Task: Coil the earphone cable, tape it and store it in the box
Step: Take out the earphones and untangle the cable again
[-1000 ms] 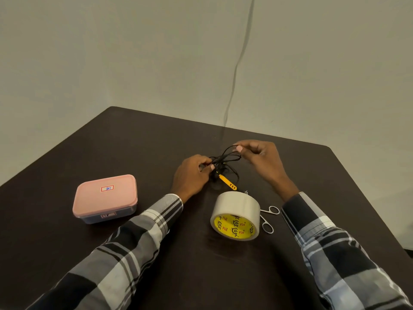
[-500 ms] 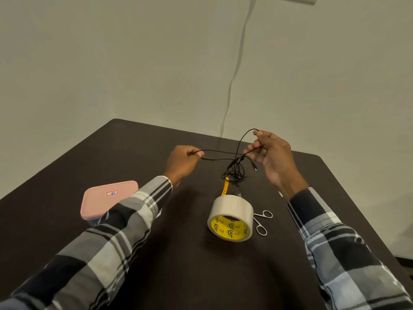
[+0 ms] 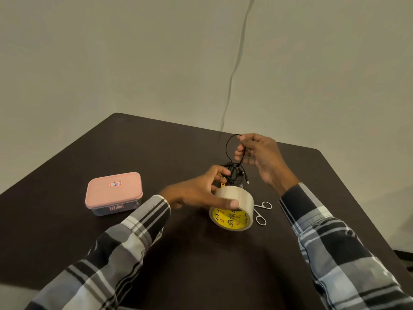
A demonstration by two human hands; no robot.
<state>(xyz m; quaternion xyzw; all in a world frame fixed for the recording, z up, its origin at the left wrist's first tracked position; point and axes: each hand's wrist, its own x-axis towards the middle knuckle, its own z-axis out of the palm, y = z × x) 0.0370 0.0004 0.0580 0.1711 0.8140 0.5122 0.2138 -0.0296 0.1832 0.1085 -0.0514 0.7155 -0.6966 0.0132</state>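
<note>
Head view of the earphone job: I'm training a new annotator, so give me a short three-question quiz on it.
1. True or false: the pink box has its lid on.
2. Which hand pinches the earphone cable? A) left hand B) right hand
3. What lies just right of the tape roll?

Key: 1 true; 2 B; 3 the scissors.
</note>
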